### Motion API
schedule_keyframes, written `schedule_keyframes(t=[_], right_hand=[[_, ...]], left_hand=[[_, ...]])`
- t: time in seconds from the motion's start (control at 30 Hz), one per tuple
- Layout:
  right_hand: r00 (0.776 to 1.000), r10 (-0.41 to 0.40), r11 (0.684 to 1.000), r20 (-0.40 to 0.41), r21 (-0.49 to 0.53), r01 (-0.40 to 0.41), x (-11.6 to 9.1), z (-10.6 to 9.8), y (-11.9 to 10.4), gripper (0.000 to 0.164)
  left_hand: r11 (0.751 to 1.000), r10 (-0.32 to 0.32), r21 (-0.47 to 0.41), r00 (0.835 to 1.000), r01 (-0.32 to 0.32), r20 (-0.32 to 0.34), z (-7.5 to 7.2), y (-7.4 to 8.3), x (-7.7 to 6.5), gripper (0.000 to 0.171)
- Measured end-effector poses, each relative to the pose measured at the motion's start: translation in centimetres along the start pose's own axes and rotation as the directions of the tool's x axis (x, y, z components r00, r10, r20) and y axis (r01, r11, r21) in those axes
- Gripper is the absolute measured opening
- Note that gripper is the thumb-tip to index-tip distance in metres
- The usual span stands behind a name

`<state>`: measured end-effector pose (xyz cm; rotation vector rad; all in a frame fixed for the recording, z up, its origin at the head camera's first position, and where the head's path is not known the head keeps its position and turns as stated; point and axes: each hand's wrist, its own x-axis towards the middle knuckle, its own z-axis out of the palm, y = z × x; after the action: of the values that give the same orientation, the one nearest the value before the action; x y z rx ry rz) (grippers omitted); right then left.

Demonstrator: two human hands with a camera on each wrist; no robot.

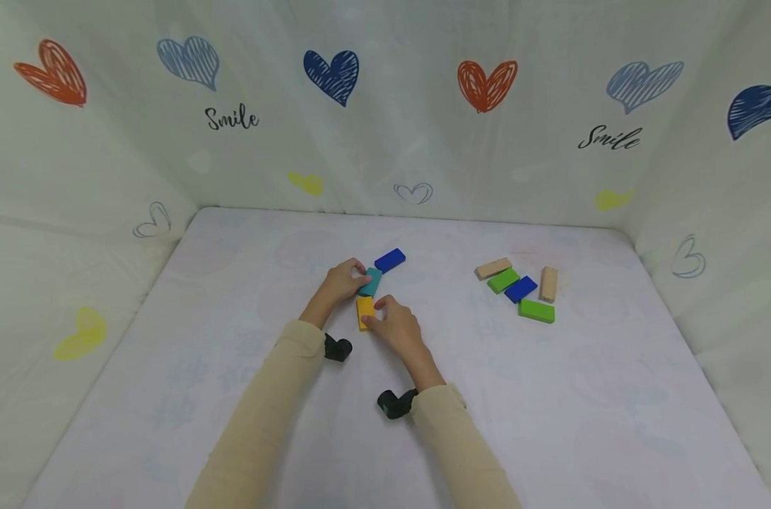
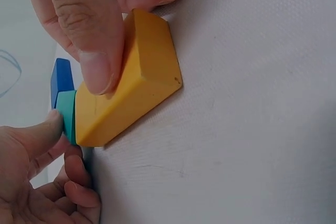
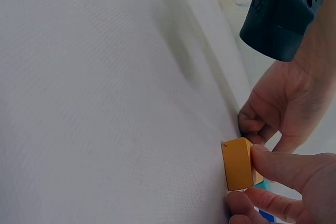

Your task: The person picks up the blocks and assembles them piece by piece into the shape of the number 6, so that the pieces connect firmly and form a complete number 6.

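My left hand (image 1: 343,283) grips a teal block (image 1: 372,282) lying on the table, its thumb along one side in the left wrist view. Just nearer to me, my right hand (image 1: 401,327) pinches a yellow block (image 1: 363,308). In the left wrist view the right thumb lies on the face of the yellow block (image 2: 142,85), whose far end meets the teal block (image 2: 66,114). Beyond the teal block a blue block (image 1: 390,260) lies at an angle, corner close to it. Together the three form a bent line.
To the right lies a loose group of blocks: a plain wooden block (image 1: 493,268), a green block (image 1: 503,281), a blue block (image 1: 521,289), an upright-lying wooden block (image 1: 548,284) and another green block (image 1: 536,311). A heart-printed cloth (image 1: 372,141) hangs behind the white table (image 1: 582,424).
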<state>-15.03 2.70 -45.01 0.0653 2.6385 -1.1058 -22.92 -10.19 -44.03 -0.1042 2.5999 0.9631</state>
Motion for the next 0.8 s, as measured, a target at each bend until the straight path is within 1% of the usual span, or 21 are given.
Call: schedule_keyframes(t=[0.1, 0.17, 0.23, 0.27, 0.37, 0.43, 0.5, 0.53, 0.63, 0.8], right_hand=[[1.000, 0.001, 1.000, 0.003, -0.003, -0.001, 0.0, 0.1, 0.0, 0.040], [1.000, 0.002, 1.000, 0.007, -0.003, -0.002, 0.0, 0.1, 0.0, 0.040], [1.000, -0.002, 1.000, 0.010, 0.001, 0.002, -0.1, 0.1, 0.0, 0.040], [1.000, -0.005, 1.000, 0.011, 0.000, 0.005, -0.1, 0.0, -0.1, 0.040], [1.000, -0.012, 1.000, 0.005, -0.002, 0.012, -0.2, 0.0, -0.2, 0.039], [1.000, -0.013, 1.000, -0.005, -0.007, 0.013, -0.2, -0.1, -0.2, 0.039], [1.000, -0.016, 1.000, -0.015, -0.014, 0.015, -0.2, -0.1, -0.2, 0.039], [1.000, -0.016, 1.000, -0.016, -0.016, 0.016, -0.2, -0.1, -0.2, 0.039], [1.000, -0.018, 1.000, -0.020, -0.014, 0.018, -0.3, -0.1, -0.2, 0.039], [1.000, -0.020, 1.000, -0.015, 0.000, 0.020, -0.4, -0.2, -0.2, 0.039]], left_hand=[[0.999, -0.007, -0.038, 1.000, 0.007, -0.011, 0.3, -0.4, -0.3, 0.039], [0.997, 0.011, -0.079, 1.000, -0.013, -0.025, 0.5, -0.9, -0.7, 0.042], [0.991, 0.050, -0.121, 0.997, -0.055, -0.051, 0.8, -1.6, -1.4, 0.044], [0.986, 0.078, -0.141, 0.994, -0.087, -0.070, 0.9, -1.9, -1.8, 0.044], [0.966, 0.148, -0.194, 0.980, -0.172, -0.130, 1.4, -3.1, -3.0, 0.044], [0.950, 0.173, -0.230, 0.970, -0.210, -0.172, 1.8, -3.7, -3.8, 0.042], [0.940, 0.177, -0.256, 0.963, -0.227, -0.201, 2.2, -4.2, -4.4, 0.039], [0.936, 0.177, -0.265, 0.962, -0.230, -0.209, 2.3, -4.4, -4.7, 0.038], [0.934, 0.199, -0.253, 0.954, -0.254, -0.222, 2.8, -4.9, -5.2, 0.035], [0.930, 0.222, -0.236, 0.943, -0.281, -0.247, 3.3, -5.1, -5.6, 0.034]])
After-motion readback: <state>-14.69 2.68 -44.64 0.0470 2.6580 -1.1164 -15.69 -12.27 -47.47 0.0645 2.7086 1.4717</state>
